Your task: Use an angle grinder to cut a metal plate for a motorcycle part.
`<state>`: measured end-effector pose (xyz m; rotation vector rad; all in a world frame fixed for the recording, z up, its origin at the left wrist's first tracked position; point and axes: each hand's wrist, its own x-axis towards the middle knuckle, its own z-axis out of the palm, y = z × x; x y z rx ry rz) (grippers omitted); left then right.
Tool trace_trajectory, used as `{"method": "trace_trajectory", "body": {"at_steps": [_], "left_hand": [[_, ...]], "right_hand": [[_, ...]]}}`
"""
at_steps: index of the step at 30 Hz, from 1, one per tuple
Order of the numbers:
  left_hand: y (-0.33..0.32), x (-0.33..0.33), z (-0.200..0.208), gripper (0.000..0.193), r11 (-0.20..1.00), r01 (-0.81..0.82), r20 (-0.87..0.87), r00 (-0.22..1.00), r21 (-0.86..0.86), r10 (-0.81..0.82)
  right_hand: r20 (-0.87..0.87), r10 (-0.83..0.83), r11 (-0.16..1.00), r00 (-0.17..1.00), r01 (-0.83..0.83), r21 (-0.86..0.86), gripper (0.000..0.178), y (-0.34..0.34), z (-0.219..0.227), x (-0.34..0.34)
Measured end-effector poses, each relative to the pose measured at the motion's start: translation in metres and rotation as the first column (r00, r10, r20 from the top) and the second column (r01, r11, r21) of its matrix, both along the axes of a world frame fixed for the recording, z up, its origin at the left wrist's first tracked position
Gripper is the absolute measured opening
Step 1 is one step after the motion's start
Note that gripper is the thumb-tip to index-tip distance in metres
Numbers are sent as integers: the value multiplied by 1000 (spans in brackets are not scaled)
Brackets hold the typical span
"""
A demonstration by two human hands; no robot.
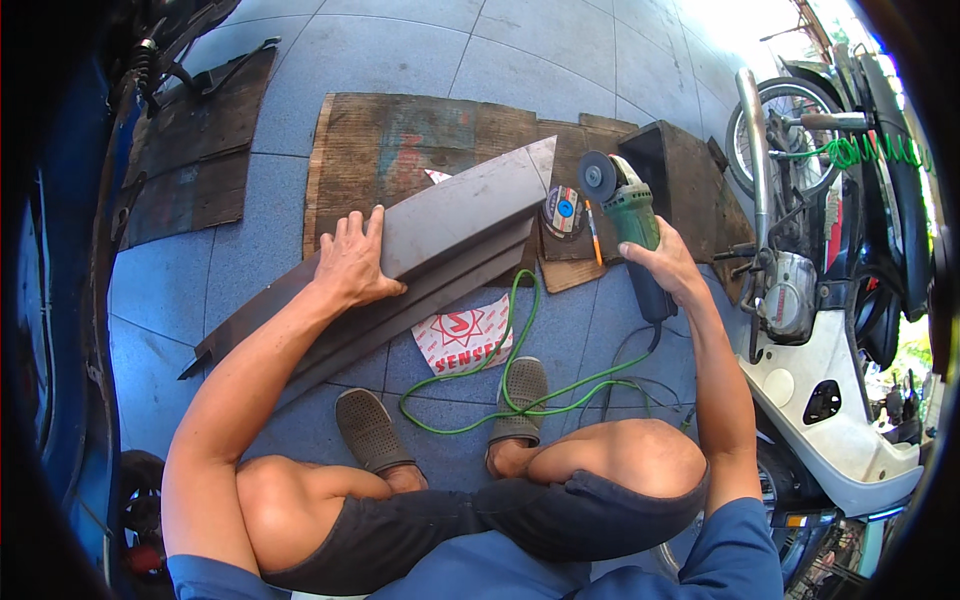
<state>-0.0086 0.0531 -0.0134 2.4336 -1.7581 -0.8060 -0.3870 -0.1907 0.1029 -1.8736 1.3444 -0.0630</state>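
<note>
My left hand [354,262] presses flat on a long grey folded metal sheet [455,215] that lies slanted across the tiled ground. My right hand [664,264] grips the body of a green angle grinder [630,215], its dark disc [598,176] pointing away from me, just right of the sheet's pointed far end. A spare cutting disc [564,211] with a blue centre lies on the board between the sheet and the grinder. A pencil [593,232] lies beside it.
Worn wooden boards [420,135] lie under the sheet's far end. A green cord [510,345] loops past my sandalled feet [372,430]. A red-and-white printed bag [462,335] lies under the sheet. A white motorbike [820,330] stands at right, dark boards [195,150] at left.
</note>
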Motion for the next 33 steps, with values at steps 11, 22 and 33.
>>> {"method": "trace_trajectory", "body": {"at_steps": [11,22,33], "left_hand": [[2,3,11,135,999,16,4,1000,46,-16],[72,75,54,142,958,74,89,991,279,-102],[150,70,-10,126,985,-29,14,999,-171,32]], "right_hand": [[-154,267,963,951,-271,-7,69,56,3,48],[-224,384,922,896,-386,36,70,72,1,82],[-374,423,901,825,-426,80,69,72,28,101]]}}
